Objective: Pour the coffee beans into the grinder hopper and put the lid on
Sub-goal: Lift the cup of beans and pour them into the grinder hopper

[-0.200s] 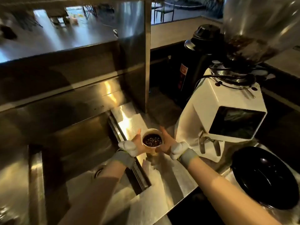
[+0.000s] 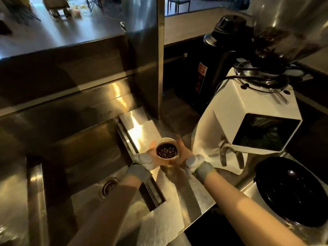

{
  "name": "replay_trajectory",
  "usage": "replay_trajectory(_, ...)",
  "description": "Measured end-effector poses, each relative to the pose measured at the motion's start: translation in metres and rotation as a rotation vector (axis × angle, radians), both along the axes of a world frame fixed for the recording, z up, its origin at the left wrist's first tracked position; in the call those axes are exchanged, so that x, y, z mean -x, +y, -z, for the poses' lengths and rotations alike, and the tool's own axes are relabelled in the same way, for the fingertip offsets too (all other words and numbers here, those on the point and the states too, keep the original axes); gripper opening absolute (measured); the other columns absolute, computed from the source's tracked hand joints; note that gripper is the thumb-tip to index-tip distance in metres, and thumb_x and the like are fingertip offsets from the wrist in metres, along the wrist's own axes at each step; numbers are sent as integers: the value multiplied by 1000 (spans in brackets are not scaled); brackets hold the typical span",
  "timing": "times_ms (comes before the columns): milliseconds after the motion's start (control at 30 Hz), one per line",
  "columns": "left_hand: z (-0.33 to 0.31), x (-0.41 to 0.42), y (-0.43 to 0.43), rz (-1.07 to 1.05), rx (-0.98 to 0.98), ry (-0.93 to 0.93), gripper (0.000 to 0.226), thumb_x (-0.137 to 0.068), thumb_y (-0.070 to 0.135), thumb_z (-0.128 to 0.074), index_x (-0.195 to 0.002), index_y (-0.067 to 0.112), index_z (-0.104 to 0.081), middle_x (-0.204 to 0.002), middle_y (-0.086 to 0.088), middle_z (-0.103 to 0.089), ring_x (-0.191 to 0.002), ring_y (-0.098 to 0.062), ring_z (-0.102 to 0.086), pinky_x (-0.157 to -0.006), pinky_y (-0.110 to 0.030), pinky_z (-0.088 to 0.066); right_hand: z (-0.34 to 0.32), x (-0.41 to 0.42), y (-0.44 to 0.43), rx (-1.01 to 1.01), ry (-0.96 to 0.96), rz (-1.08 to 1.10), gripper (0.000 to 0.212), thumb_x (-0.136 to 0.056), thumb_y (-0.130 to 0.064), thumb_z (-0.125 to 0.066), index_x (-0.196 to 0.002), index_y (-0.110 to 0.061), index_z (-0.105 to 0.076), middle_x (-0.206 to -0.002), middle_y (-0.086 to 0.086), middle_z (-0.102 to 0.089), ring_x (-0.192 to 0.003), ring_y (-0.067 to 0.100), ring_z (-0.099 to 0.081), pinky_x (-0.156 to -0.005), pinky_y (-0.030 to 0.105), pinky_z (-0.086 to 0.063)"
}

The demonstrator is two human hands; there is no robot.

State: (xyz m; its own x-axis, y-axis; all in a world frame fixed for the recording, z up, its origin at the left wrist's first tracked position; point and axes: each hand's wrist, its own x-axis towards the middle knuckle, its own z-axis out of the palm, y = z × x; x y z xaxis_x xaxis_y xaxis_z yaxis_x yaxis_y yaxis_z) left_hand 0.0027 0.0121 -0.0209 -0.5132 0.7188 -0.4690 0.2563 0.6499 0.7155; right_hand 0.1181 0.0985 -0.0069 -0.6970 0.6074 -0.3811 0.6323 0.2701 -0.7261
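A small pale cup (image 2: 166, 151) of dark coffee beans (image 2: 166, 151) sat upright. The white grinder (image 2: 245, 118) stood to its right, clear hopper (image 2: 287, 27) on top. A black lid (image 2: 294, 190) lay nearby.

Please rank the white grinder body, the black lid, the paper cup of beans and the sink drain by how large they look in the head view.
1. white grinder body
2. black lid, nearer the camera, so perhaps flattered
3. paper cup of beans and sink drain: look alike

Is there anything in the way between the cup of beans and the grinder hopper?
Nothing visible blocks it. Both hands hold the cup low over the counter; the hopper sits up and right, with open air between. Its top is out of frame.
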Motion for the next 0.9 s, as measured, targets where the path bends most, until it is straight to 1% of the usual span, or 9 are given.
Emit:
replay_trajectory(133,0,1,3,-28,-3,37,81,-69,7,-77,-138,2,-35,-137,-20,-50,-125,-35,-49,-103,-39,-40,0,0,0,-12,11,22,85,-68,-17,-77,-137,-8,-28,-136,18,-48,-124,32,-47,-102,36,-37)
replay_trajectory(333,-29,5,0,40,-63,70,85,-64,10,-80,-136,4,-35,-131,-18,-54,-120,-34,-53,-101,-39,-44,-27,4,-2,-47,29,44,81,-66,-22,-79,-132,-10,-33,-132,10,-53,-121,27,-51,-103,38,-41)
replay_trajectory(467,-83,8,-2,145,-187,107,82,-56,22,-85,-128,7,-47,-120,-14,-62,-114,-28,-59,-96,-43,-49,-73,3,5,-68,128,42,81,-66,-18,-78,-132,-13,-33,-129,10,-54,-120,26,-51,-94,31,-42)
replay_trajectory(567,-131,7,-6,183,-301,152,75,-61,18,-83,-127,4,-49,-119,-15,-63,-114,-27,-59,-97,-43,-48,-111,0,6,-121,212,18,80,-64,-23,-79,-130,-15,-35,-127,8,-55,-116,25,-53,-87,27,-41)
replay_trajectory(633,-154,8,-9,243,-352,172,65,-64,13,-80,-123,3,-54,-115,-14,-66,-108,-25,-61,-93,-35,-51,-129,-1,6,-162,275,18,78,-62,-25,-80,-127,-13,-39,-120,6,-57,-107,19,-55,-80,21,-42)
replay_trajectory(700,-183,5,-14,290,-421,204,54,-66,8,-78,-117,4,-59,-105,-10,-68,-98,-21,-64,-85,-26,-54,-152,-5,4,-202,357,29,75,-60,-23,-82,-123,-14,-42,-109,0,-55,-97,10,-52,-67,7,-39)
replay_trajectory(733,-200,2,-17,305,-459,232,52,-67,7,-77,-116,3,-60,-102,-12,-68,-97,-21,-64,-85,-28,-54,-167,-9,1,-228,404,35,73,-59,-22,-82,-120,-14,-43,-106,-3,-54,-95,8,-51,-62,6,-39)
replay_trajectory(800,-227,-2,-19,335,-498,265,50,-69,6,-76,-116,1,-60,-105,-16,-69,-99,-23,-64,-90,-34,-53,-191,-12,3,-224,461,36,68,-59,-20,-82,-116,-18,-44,-102,-6,-53,-93,8,-51,-62,9,-37)
replay_trajectory(900,-263,-8,-23,400,-579,295,44,-72,5,-74,-115,2,-63,-103,-14,-71,-96,-21,-66,-90,-31,-51,-226,-23,1,-241,517,27,61,-62,-20,-80,-111,-23,-44,-100,-8,-53,-91,6,-52,-66,11,-37)
